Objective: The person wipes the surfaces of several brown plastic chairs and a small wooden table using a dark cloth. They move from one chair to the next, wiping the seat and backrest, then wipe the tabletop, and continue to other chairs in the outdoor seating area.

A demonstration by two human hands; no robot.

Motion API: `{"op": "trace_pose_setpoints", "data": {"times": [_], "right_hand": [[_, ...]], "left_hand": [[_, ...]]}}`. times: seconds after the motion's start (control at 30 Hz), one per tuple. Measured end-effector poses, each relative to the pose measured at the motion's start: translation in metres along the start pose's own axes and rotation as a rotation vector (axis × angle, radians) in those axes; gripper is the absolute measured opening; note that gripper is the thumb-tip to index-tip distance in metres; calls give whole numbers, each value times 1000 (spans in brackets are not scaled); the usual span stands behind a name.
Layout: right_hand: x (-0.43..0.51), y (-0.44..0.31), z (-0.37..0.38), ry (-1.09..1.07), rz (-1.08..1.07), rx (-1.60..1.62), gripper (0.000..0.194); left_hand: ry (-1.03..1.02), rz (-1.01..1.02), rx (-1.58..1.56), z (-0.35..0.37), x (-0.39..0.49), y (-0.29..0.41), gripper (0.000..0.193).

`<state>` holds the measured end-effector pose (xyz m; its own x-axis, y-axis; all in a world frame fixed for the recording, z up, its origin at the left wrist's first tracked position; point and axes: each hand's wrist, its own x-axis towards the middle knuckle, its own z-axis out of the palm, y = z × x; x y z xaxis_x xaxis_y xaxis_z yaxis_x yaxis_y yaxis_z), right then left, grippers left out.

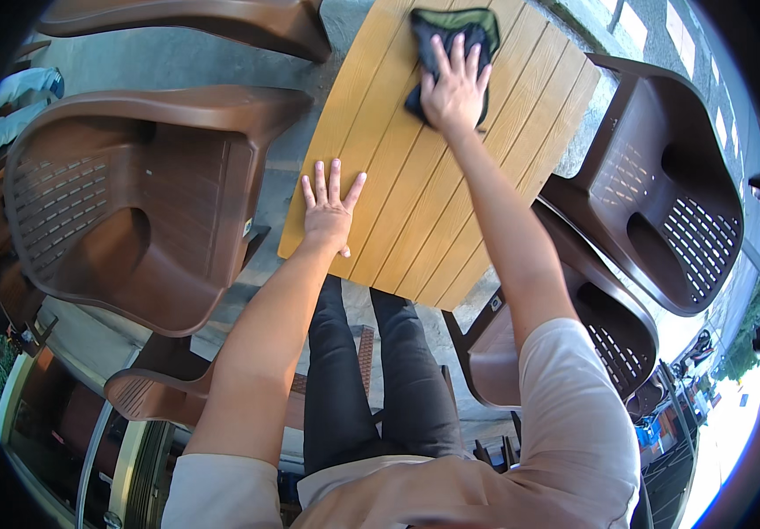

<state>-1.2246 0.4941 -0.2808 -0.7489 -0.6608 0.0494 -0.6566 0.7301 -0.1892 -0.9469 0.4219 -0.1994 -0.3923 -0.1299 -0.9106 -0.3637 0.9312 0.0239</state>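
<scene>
A wooden-slat-patterned tabletop [380,198] in yellow-brown stretches before me. My right hand [456,89] lies with spread fingers on top of a dark cloth [429,33] with a green part at its upper right corner. The cloth rests crumpled on the far part of the table, its middle hidden under my palm. Nearer to me, my left hand [330,211] is planted on the table by its left edge, fingers apart, with nothing in it.
Brown plastic armchairs stand on both sides: one chair [175,198] close at left, another chair [657,178] at right, and a further chair [591,311] below that. Part of a chair [221,20] shows at the upper left. Grey paving [175,66] surrounds the table.
</scene>
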Motion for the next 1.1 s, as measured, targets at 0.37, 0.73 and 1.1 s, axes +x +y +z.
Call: {"op": "trace_pose_setpoints", "data": {"times": [0.37,0.73,1.1], "right_hand": [[-235,-51,-66,-582,-174,41,73],[-146,-72,-25,15,204,126,70],[-357,-96,-58,-405,203,1,77]], "left_hand": [[63,10,26,-2,-5,2,169],[280,250,-209,33,10,-26,159],[693,589,-539,55,5,-102,58]]}}
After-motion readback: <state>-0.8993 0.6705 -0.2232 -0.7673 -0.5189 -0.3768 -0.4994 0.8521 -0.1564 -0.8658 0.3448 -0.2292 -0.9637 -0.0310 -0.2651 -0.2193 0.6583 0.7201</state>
